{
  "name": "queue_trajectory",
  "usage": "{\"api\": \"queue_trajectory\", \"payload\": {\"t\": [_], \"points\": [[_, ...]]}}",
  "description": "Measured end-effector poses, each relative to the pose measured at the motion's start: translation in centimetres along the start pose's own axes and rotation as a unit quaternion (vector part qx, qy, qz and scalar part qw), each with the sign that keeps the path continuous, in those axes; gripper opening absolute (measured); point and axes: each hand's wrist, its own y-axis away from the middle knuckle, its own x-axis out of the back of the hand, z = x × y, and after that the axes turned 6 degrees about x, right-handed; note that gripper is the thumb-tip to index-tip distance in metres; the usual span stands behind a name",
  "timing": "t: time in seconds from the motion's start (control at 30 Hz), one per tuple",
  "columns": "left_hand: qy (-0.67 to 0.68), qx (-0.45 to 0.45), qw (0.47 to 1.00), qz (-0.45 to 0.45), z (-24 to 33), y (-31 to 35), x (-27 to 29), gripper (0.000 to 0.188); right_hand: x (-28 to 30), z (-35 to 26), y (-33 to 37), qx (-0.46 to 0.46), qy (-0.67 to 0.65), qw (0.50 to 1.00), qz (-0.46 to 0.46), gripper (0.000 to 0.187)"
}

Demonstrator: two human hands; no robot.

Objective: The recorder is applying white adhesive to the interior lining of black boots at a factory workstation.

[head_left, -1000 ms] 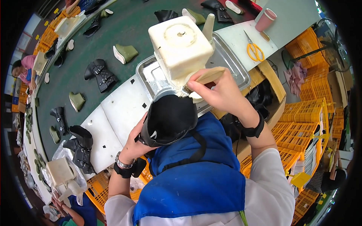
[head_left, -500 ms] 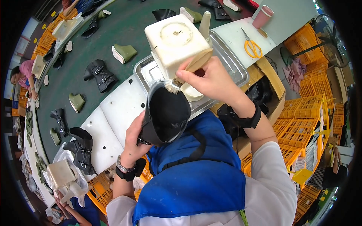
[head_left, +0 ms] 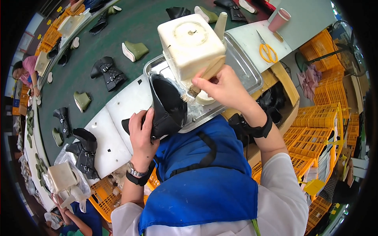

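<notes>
My left hand (head_left: 142, 131) is closed round the ankle of a black boot (head_left: 167, 124), fingers lying over its side by a buckle. The boot's wide shaft opening tilts up toward the tray. In my right hand (head_left: 226, 88) is a brush (head_left: 192, 93) with a flat wooden handle and pale bristles, pinched between thumb and fingers. Its bristles are close beside the boot's upper rim; whether they touch cannot be told. Behind the brush, a white square plastic container (head_left: 191, 45) with a spout stands in a metal tray (head_left: 252, 80), with a small white cup part (head_left: 204, 99) below.
Black boots (head_left: 108, 73) and green boots (head_left: 135, 51) lie on the dark green belt (head_left: 78, 59). Orange-handled scissors (head_left: 268, 53) and a pink cup (head_left: 279, 19) are at the far right. Orange crates (head_left: 311, 129) and a cardboard box (head_left: 289, 104) of black footwear flank my right.
The boot has turned, its toe now showing at left and its opening tilted farther from me. My left fingers have shifted over its side. The brush has moved off the rim, to the right.
</notes>
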Motion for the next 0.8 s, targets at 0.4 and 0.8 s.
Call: {"api": "queue_trajectory", "payload": {"t": [0.4,0.8], "points": [[0.270,0.081,0.946,-0.163,-1.5,1.4,1.6,0.085,-0.6,0.5,-0.3,0.021,-0.084,0.995,0.057,0.013],[0.407,0.163,0.848,-0.298,-3.1,2.2,2.8,0.080,-0.8,0.3,-0.5,0.073,-0.095,0.993,0.021,0.012]]}}
